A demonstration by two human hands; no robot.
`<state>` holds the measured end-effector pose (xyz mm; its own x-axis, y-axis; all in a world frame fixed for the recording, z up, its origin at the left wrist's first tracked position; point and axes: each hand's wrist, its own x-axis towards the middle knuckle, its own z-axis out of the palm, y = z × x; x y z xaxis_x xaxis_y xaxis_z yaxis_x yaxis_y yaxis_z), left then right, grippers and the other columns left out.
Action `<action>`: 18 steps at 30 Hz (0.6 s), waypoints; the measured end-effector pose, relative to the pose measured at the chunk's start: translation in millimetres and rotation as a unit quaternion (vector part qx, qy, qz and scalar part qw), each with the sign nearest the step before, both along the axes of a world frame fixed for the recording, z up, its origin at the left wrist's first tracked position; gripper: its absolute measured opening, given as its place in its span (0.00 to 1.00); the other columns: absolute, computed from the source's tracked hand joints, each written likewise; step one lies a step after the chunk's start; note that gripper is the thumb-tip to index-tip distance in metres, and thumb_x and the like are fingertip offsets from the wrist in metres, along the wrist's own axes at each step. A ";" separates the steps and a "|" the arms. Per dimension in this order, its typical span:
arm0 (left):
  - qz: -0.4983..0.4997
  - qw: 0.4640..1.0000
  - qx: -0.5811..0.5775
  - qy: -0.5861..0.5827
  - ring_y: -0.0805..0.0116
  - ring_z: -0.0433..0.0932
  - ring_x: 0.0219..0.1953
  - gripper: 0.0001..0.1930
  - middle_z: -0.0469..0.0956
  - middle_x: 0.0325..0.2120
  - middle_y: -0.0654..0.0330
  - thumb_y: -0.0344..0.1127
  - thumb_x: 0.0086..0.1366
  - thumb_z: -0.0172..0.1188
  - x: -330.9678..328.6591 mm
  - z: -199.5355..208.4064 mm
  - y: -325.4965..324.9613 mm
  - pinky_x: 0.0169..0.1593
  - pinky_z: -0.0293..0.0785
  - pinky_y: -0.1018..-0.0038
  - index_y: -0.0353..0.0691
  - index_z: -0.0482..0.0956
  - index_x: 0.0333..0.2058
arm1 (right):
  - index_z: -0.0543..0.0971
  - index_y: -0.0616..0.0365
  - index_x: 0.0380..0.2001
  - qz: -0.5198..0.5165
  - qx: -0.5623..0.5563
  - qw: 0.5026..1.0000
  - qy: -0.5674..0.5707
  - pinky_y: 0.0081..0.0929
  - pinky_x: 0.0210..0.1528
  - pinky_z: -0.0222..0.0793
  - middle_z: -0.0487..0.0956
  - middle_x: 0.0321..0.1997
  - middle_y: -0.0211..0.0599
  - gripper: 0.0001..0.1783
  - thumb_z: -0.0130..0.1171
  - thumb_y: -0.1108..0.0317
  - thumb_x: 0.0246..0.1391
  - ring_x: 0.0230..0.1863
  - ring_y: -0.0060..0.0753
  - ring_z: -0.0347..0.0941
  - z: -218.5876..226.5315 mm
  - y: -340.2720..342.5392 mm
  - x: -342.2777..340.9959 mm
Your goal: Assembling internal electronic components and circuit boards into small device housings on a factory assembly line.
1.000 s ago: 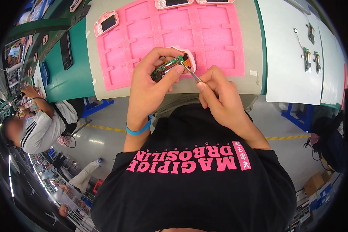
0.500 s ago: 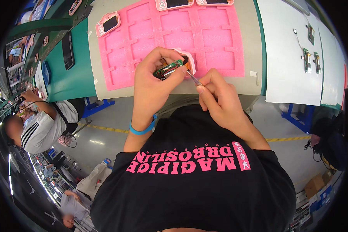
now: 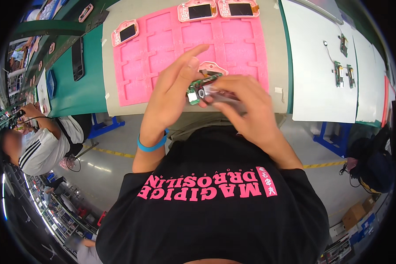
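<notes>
My left hand has its index finger and thumb stretched away from the work; its lower fingers, partly hidden, appear curled under a pink device casing. A green circuit board with a round black part lies tilted between my hands, in front of the casing. From the right, my right hand closes over the board's right end. Blurred grey tweezers lie within its fingers. Whether those fingertips also pinch the board is smeared by motion.
Below the work lies a pink foam tray with recesses. Pink casings with screens sit at its left and far edge. Several small circuit boards lie on the white sheet at right. A phone rests on the green mat at left.
My left index finger and thumb have lifted off the circuit board. My right hand has moved left over it, and the board has turned so its round black part shows.
</notes>
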<state>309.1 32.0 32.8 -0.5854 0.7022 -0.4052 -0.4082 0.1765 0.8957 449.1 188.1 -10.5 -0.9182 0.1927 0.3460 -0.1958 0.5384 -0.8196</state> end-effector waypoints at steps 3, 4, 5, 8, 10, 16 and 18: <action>-0.005 0.999 -0.010 0.049 0.73 0.78 0.31 0.28 0.86 0.39 0.54 0.28 0.76 0.55 2.1 -6.4 -2.1 0.35 0.78 0.80 0.38 0.69 0.73 | 0.84 0.59 0.54 -0.009 -0.046 0.999 0.007 0.24 0.44 0.73 0.84 0.48 0.36 0.21 0.70 0.78 0.56 0.41 0.31 0.78 -4.5 -0.5 -8.1; -0.009 0.997 -0.016 0.070 0.73 0.78 0.31 0.30 0.87 0.41 0.53 0.27 0.75 0.54 2.8 -9.2 -2.9 0.34 0.77 0.81 0.38 0.68 0.74 | 0.85 0.58 0.53 -0.015 -0.070 0.997 0.007 0.24 0.43 0.73 0.84 0.47 0.34 0.21 0.71 0.77 0.55 0.39 0.31 0.78 -5.2 -0.5 -10.4; -0.013 0.996 -0.022 0.091 0.73 0.79 0.31 0.31 0.87 0.43 0.52 0.25 0.73 0.53 3.2 -11.4 -4.1 0.34 0.77 0.83 0.37 0.66 0.75 | 0.86 0.57 0.53 -0.021 -0.093 0.995 0.006 0.24 0.41 0.72 0.83 0.47 0.32 0.22 0.72 0.76 0.54 0.38 0.30 0.77 -5.6 -0.1 -12.7; -0.045 0.989 -0.023 0.136 0.72 0.78 0.33 0.34 0.86 0.48 0.50 0.23 0.72 0.53 5.3 -15.6 -14.1 0.36 0.78 0.80 0.39 0.65 0.76 | 0.88 0.57 0.53 -0.009 -0.061 0.998 -0.012 0.22 0.40 0.71 0.80 0.42 0.31 0.23 0.73 0.78 0.51 0.37 0.28 0.75 -4.5 4.9 -18.1; -0.080 0.980 -0.026 0.179 0.71 0.77 0.35 0.36 0.85 0.52 0.49 0.21 0.70 0.52 6.9 -17.8 -20.1 0.38 0.79 0.78 0.41 0.64 0.77 | 0.89 0.57 0.53 0.001 -0.029 0.999 -0.032 0.19 0.39 0.69 0.77 0.37 0.30 0.24 0.75 0.79 0.49 0.36 0.26 0.73 -3.6 8.4 -19.7; -0.083 0.993 0.040 0.078 0.70 0.77 0.35 0.41 0.84 0.57 0.49 0.17 0.65 0.49 6.4 -22.0 -30.6 0.38 0.79 0.77 0.41 0.61 0.78 | 0.92 0.54 0.47 0.064 -0.009 0.997 -0.035 0.20 0.35 0.67 0.74 0.34 0.27 0.21 0.75 0.78 0.47 0.32 0.24 0.70 -1.7 8.3 -24.8; -0.073 0.994 0.055 0.056 0.70 0.77 0.35 0.41 0.85 0.53 0.50 0.17 0.65 0.48 3.6 -24.0 -31.3 0.39 0.80 0.77 0.40 0.60 0.79 | 0.92 0.56 0.47 0.067 0.012 0.997 -0.021 0.20 0.33 0.66 0.75 0.34 0.28 0.20 0.74 0.79 0.47 0.31 0.24 0.70 -3.5 6.4 -25.1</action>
<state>312.8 0.7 8.8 -0.5105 0.8195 -0.2604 -0.2825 0.1262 0.9509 424.0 194.5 -14.0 -0.9487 0.0599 0.3103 -0.2332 0.5302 -0.8152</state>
